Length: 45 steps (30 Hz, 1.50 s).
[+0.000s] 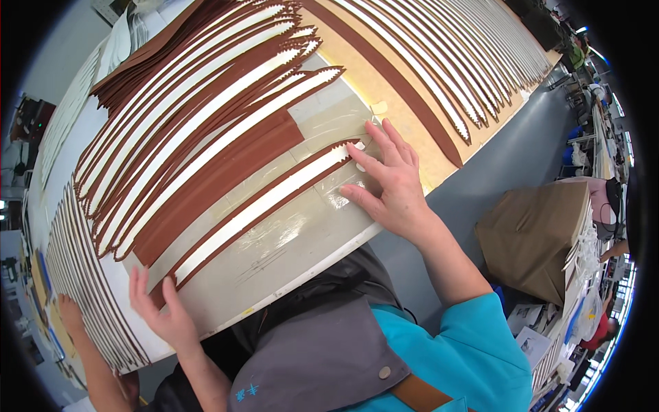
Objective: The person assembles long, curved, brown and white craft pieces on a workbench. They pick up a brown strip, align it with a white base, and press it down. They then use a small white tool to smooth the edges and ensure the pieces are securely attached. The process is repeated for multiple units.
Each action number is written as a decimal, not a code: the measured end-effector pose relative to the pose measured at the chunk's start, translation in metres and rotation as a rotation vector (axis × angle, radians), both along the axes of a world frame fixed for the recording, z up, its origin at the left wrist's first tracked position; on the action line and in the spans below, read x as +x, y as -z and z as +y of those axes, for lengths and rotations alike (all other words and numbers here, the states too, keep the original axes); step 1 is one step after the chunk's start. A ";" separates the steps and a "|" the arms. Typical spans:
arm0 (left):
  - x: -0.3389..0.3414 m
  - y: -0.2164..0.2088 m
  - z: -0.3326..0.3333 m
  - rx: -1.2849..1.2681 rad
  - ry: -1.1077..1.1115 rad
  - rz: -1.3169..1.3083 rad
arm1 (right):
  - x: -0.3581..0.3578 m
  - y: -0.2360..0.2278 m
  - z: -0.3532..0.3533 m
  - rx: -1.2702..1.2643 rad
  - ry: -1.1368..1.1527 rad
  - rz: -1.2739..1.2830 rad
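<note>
A long brown strip with a white band down its middle and zigzag-cut band ends (257, 201) lies flat on the grey work surface in front of me. My right hand (391, 175) is at its far right end, fingers spread, with a fingertip touching or just over the pointed tip. My left hand (167, 312) hovers by the near left end, fingers apart, its thumb close to the strip. Neither hand grips anything. Just beyond lies a stack of plain brown strips (223, 182), and behind it a pile of brown-and-white strips (199, 103).
More strips lie in rows on the tan board (429, 165) at the right and along the table's left side (89, 275). Another person's hand (71, 314) rests at the left edge. A brown covered box (532, 230) stands right of the table, across the aisle.
</note>
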<state>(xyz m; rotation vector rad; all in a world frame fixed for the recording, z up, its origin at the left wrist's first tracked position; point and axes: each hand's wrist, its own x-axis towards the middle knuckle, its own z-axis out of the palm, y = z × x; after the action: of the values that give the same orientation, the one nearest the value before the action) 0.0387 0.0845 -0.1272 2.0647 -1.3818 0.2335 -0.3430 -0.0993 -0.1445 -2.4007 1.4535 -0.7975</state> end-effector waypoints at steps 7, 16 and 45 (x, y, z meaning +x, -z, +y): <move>-0.100 -0.025 -0.076 0.146 0.720 0.215 | -0.022 0.003 -0.010 0.027 0.052 -0.182; -0.161 -0.011 -0.152 0.229 0.992 -0.019 | -0.033 -0.002 -0.046 0.007 -0.006 -0.217; -0.178 0.014 -0.169 0.173 0.953 0.019 | -0.045 -0.059 -0.108 0.241 -0.176 -0.215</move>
<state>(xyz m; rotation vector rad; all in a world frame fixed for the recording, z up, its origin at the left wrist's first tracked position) -0.1396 -0.0847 -0.1413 1.3021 -2.2429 -0.3182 -0.3878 -0.2071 -0.0860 -2.1523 1.1656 -0.7635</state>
